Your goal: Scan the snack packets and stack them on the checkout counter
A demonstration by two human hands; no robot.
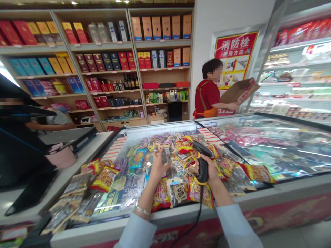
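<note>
My right hand [210, 169] is wrapped round the handle of a black and yellow barcode scanner [203, 169], its head tilted up to the left and its cable hanging down. With its fingers closed on the edge, my left hand [159, 161] holds a small snack packet [167, 155] with a pale label. Both hands are above the glass top of a chest freezer [121, 210]. Beneath them lie several red and yellow snack bags [200, 193] and a beige packet with dark print [178, 191]. The bags partly hide one another.
More snack packets [74, 186] are piled at the left end of the freezer. A counter [97, 146] holds a pink container [60, 156]. Beyond the freezer, a person in red [204, 94] carries a cardboard box [238, 91]. Another person in dark clothes [18, 144] is at left.
</note>
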